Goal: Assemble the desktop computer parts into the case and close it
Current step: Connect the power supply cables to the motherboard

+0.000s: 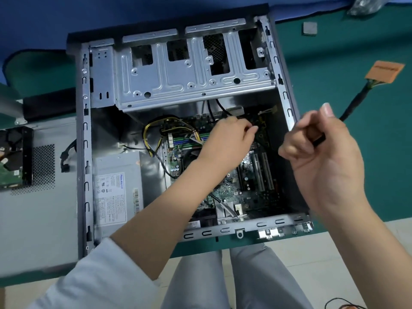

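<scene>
The open computer case (84,152) lies flat on the green table, with the motherboard (252,188) and power supply (118,192) inside. My left hand (229,141) reaches into the case and pinches something small near the board's upper edge; what it holds is hidden by the fingers. My right hand (321,148) hovers over the case's right wall, curled round a black cable (354,101). That cable runs up and right to an orange connector (384,71) lying on the table. A bare drive cage (191,70) fills the case's upper part.
The grey side panel (33,219) lies left of the case with a hard drive (13,159) on it. A small grey square block (310,27) sits at the upper right. Yellow and black power wires (153,139) loop inside the case. My knees are below the table edge.
</scene>
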{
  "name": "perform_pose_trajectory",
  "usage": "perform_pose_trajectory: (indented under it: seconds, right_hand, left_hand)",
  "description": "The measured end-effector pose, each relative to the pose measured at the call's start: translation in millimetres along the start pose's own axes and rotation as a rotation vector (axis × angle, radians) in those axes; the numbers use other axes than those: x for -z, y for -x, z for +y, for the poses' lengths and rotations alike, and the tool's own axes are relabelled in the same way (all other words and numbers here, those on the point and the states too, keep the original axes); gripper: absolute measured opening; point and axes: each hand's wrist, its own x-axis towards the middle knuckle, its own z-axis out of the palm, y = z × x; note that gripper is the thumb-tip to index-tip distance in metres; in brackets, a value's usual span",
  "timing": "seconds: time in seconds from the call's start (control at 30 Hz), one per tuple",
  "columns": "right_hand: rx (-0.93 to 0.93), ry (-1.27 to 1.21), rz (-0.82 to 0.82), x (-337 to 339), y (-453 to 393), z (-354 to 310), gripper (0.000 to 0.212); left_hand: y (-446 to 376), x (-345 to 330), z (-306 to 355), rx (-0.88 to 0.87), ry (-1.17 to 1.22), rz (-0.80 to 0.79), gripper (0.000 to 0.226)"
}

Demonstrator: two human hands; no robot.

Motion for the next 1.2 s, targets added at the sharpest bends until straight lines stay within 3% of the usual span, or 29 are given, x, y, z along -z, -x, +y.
perform_pose_trajectory:
  seconds: [0.07,0.13,0.27,0.33,0.47,0.57,0.63,0.8,0.93,1.0,1.07,1.13,1.2]
  right_hand:
    - [0.005,0.015,0.003,3.5,-2.6,-4.8,0.040]
    - [0.014,0.024,-0.005,8.0,-5.8,-8.3,0.040]
    - [0.031,0.145,-0.063,14.3,-11.1,-9.1,0.037]
    - [0.054,0.213,-0.104,15.7,-12.8,-5.9,0.036]
    - [0.095,0.236,-0.093,16.1,-14.9,-0.6,0.036]
    - [0.157,0.259,-0.033,14.5,-14.4,3.9,0.035]
    - [0.195,0.296,-0.004,13.8,-13.2,7.4,0.035]
    - [0.222,0.290,0.025,13.3,-13.1,9.5,0.040]
    - [0.235,0.297,0.022,12.0,-12.9,9.9,0.043]
    - [0.236,0.296,0.025,11.6,-12.4,9.6,0.043]
    - [0.234,0.300,0.036,11.3,-12.1,9.0,0.041]
    - [0.229,0.304,0.046,10.9,-11.9,8.6,0.038]
    - [0.226,0.303,0.051,10.4,-11.9,8.5,0.037]
  left_hand:
    - [-7.4,-6.0,4.3,0.138,0.103,-0.045,0.044]
    - [-15.1,-10.3,6.8,0.297,0.306,0.020,0.043]
    - [-22.0,-19.8,15.9,0.672,0.936,0.083,0.054]
    - [-20.2,-27.4,22.5,0.770,1.099,0.129,0.061]
    - [-24.0,-35.5,20.5,0.723,1.146,0.145,0.030]
    - [-28.5,-34.1,22.0,0.675,1.057,0.121,0.057]
    - [-30.7,-35.0,23.7,0.630,0.996,0.131,0.058]
    - [-33.2,-33.8,19.7,0.578,0.955,0.118,0.018]
    - [-31.2,-30.1,21.0,0.516,0.973,0.147,0.036]
    - [-32.0,-30.9,21.4,0.518,0.950,0.134,0.022]
    - [-33.5,-31.4,19.2,0.521,0.934,0.117,0.027]
    - [-33.8,-33.7,16.3,0.521,0.969,0.113,0.016]
    - [-33.4,-33.9,16.6,0.520,0.951,0.124,0.037]
